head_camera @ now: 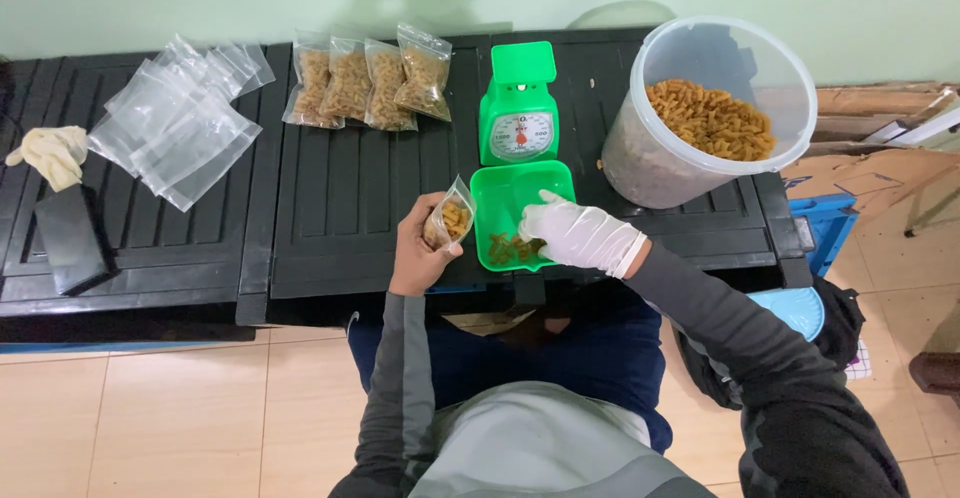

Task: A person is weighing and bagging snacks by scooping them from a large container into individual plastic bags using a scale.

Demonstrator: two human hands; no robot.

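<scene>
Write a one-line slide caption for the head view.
Left hand holds a small pasta bag while the gloved right hand reaches into the green scale tray.

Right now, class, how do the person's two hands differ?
The left hand is bare; the right hand wears a white glove. The left hand holds a small clear bag partly filled with pasta; the right hand reaches into the green scale tray among loose pasta pieces. Both work over the black table.

A small clear bag [450,220] partly filled with pasta is being held open by the bare left hand [420,253], while pasta pieces [512,249] in the green scale tray [500,193] are being touched by the gloved right hand [580,235].
</scene>
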